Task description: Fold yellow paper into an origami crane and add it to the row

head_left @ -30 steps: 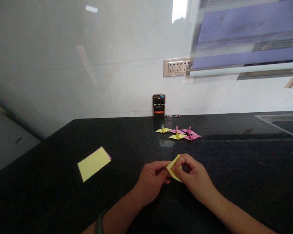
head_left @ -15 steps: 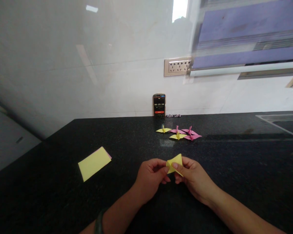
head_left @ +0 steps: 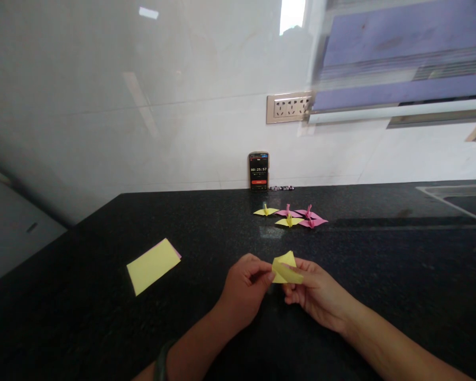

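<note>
A small, partly folded yellow paper (head_left: 285,268) is held just above the black counter (head_left: 341,317) between both hands. My left hand (head_left: 244,288) pinches its left corner with thumb and fingertips. My right hand (head_left: 317,293) holds its right side from underneath, fingers curled. Several finished paper cranes (head_left: 289,216), yellow and pink, stand in a cluster further back on the counter.
A stack of yellow sheets (head_left: 153,264) with a pink one beneath lies to the left. A phone (head_left: 258,171) showing a timer leans on the wall at the back, under a socket strip (head_left: 287,108). A sink edge (head_left: 456,198) shows at the far right.
The yellow paper has been turned and opened out between my hands, and my right hand has slid lower, under the paper. The phone's timer has advanced one second.
</note>
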The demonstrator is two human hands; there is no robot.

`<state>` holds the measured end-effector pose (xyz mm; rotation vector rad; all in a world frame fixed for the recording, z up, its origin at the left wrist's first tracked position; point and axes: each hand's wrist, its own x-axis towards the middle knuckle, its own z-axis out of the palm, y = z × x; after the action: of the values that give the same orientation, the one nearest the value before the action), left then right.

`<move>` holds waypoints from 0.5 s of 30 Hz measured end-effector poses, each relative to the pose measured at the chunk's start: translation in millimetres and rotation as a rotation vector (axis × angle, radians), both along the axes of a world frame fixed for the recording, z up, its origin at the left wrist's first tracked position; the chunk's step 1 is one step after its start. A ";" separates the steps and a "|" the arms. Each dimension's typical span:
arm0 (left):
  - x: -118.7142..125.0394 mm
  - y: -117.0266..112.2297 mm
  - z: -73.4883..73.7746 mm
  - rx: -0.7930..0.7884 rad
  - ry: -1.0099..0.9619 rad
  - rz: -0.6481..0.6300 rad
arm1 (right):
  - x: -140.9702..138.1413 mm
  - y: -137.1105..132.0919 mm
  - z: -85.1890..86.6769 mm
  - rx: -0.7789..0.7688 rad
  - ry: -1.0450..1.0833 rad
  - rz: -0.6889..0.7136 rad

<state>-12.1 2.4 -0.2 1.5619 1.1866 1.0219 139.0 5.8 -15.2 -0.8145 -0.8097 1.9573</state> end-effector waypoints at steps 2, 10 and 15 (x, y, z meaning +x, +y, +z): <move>0.9 -0.8 0.7 -0.159 -0.034 -0.023 | -0.2 0.2 0.0 0.020 -0.039 -0.013; 0.5 2.3 3.2 -0.556 -0.448 -0.066 | 0.5 -0.2 1.4 0.206 -0.255 -0.066; -3.0 4.6 -0.9 -0.633 -0.552 -0.125 | 1.5 -0.8 5.8 0.236 -0.276 -0.121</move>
<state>-15.1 7.0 -1.1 0.7765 0.8838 0.8089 140.6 5.0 -9.4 -0.9779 -1.1041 1.6261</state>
